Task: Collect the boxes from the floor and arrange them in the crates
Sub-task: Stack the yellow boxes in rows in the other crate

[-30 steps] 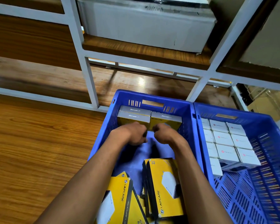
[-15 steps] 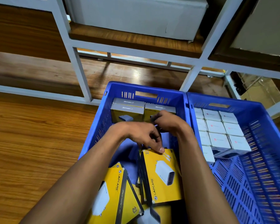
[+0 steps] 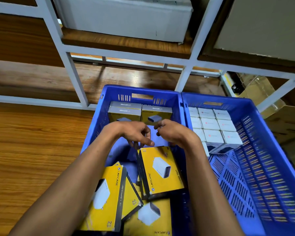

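Two bare forearms reach forward into a blue crate. The left hand [image 3: 134, 133] hangs with fingers curled downward, its fingertips [image 3: 149, 143] touching the top edge of a yellow box [image 3: 160, 169] that leans at a tilt; whether it has pinched that edge yet cannot be told. The right hand [image 3: 173, 132] hovers just beside it, fingers loosely curled and holding nothing that can be seen.

The left crate [image 3: 143, 91] holds the yellow boxes. Three stand upright in a neat row [image 3: 140, 111] against the far wall, grey tops showing. Nearer the viewer, several more yellow boxes [image 3: 109, 193] lie jumbled, overlapping at odd angles. Each shows a printed white charger.

These are small printed cardboard cartons, probably light and fairly stiff, with glossy faces that may slip. Taking one by its two narrow side edges, thumb against fingers, looks safest; squeezing the broad faces could dent the card.

A second blue crate [image 3: 245, 106] touches the first on the right, holding tidy rows of white boxes [image 3: 211, 125] at its far end. Beyond stand a white metal rack [image 3: 75, 79] and a wooden floor [image 3: 24, 142].

The palms face away, so the fingers' undersides are hidden. The lowest boxes are cut off by the frame, and the right crate's near side is blurred.
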`<state>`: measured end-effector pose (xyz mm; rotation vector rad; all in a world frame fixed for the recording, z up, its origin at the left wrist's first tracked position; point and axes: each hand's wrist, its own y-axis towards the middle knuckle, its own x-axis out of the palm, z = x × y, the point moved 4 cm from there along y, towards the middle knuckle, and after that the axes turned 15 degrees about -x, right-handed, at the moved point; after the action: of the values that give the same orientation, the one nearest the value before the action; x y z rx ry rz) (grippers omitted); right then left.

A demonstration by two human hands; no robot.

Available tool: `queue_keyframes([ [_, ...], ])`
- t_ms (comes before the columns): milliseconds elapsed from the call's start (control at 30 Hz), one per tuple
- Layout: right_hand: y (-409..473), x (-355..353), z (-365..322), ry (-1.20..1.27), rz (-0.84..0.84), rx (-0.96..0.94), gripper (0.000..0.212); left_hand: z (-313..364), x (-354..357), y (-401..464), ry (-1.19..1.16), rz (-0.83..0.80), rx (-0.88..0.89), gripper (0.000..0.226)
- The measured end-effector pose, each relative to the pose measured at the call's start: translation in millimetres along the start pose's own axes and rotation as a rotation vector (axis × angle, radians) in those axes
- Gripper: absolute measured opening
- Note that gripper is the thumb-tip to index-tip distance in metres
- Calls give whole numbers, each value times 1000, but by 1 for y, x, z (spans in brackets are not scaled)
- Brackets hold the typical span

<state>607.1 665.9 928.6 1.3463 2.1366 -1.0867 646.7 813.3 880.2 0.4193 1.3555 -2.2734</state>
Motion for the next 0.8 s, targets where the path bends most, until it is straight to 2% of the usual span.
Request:
queue_keyframes([
  [300,-30,15,15,-104,60,-4,55,-8,17,-44,-36,80,-131,40],
  [467,-41,26,11,-169,45,35,50,-9,44,-63,-302,86,-93,22],
  [700,-44,21,17,-115,91,-19,48,-14,46,-75,-596,151,-82,33],
  [800,-45,17,20,-24,116,-57,38,-16,39,-80,-750,192,-30,33],
])
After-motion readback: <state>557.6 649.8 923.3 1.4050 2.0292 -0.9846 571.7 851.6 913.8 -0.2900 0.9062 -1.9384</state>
